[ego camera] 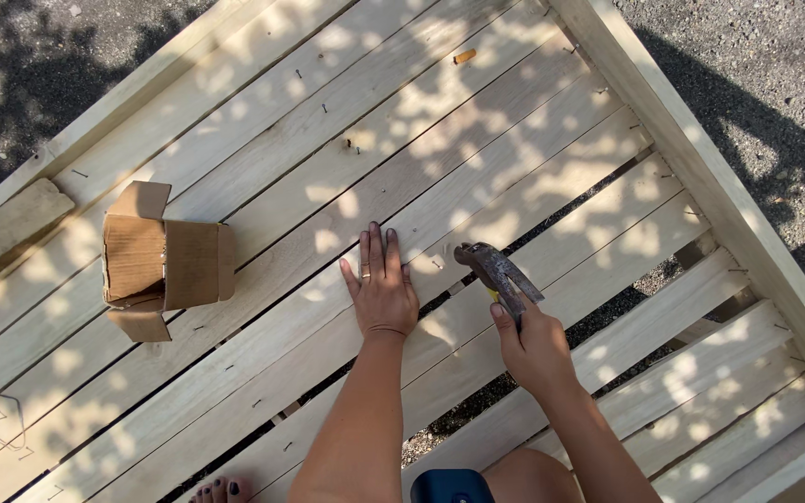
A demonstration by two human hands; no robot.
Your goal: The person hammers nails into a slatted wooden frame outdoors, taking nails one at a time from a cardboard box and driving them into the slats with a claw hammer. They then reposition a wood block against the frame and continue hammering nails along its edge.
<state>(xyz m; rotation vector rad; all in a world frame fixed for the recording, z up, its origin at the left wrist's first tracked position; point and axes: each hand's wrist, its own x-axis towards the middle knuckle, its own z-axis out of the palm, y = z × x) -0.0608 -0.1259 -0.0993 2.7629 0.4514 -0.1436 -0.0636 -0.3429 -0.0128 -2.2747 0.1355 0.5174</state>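
My left hand (382,284) lies flat, fingers together, on a pale wooden plank (263,307) of a slatted frame. My right hand (535,343) grips a rusty claw hammer (496,272) with a yellow band on its handle. The hammer head hovers just right of my left hand, near a small nail (436,264) standing in the plank. Dappled leaf shadows cover the wood.
An open brown cardboard box (165,263) lies on its side on the planks at left. A thick frame rail (701,158) runs along the right. Gravel ground (775,65) surrounds the frame. Gaps show between the right-hand slats. My knee and toes appear at the bottom.
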